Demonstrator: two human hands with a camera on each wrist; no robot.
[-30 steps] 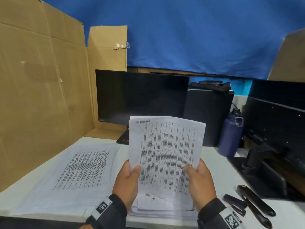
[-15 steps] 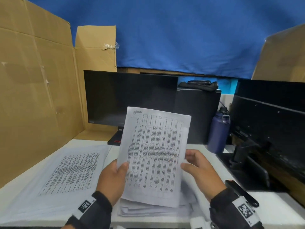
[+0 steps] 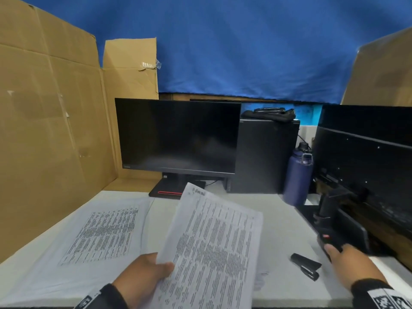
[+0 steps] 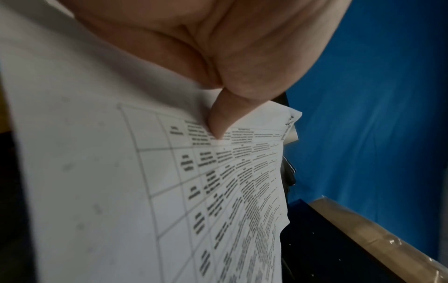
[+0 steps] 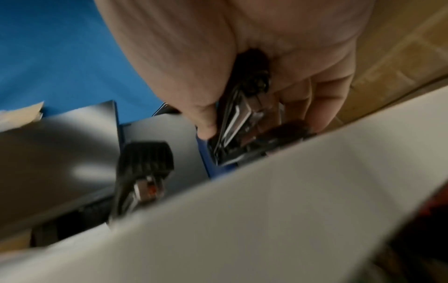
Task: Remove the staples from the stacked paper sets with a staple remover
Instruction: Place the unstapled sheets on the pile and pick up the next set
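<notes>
A stapled paper set (image 3: 214,246) printed with tables is tilted above the white table (image 3: 285,230). My left hand (image 3: 161,267) holds it alone at its lower left edge. The left wrist view shows the thumb (image 4: 218,124) pressed on the top sheet of the paper set (image 4: 169,191). My right hand (image 3: 333,249) is out at the table's right side, among black tools. There its fingers (image 5: 312,114) and thumb curl round a black and chrome staple remover (image 5: 237,122), which the hand mostly hides in the head view. A black tool with a red spot (image 3: 326,238) lies at the fingertips.
A small black stapler (image 3: 305,266) lies left of my right hand. Loose printed sheets (image 3: 100,235) cover the table's left part. At the back are a dark monitor (image 3: 178,137), a computer tower (image 3: 265,157) and a blue bottle (image 3: 298,175). Cardboard (image 3: 44,130) walls the left; a second monitor (image 3: 365,157) crowds the right.
My right hand let go of the paper set and moved right to the tools, closing on one. The left hand now holds the set alone, lower and more tilted.
</notes>
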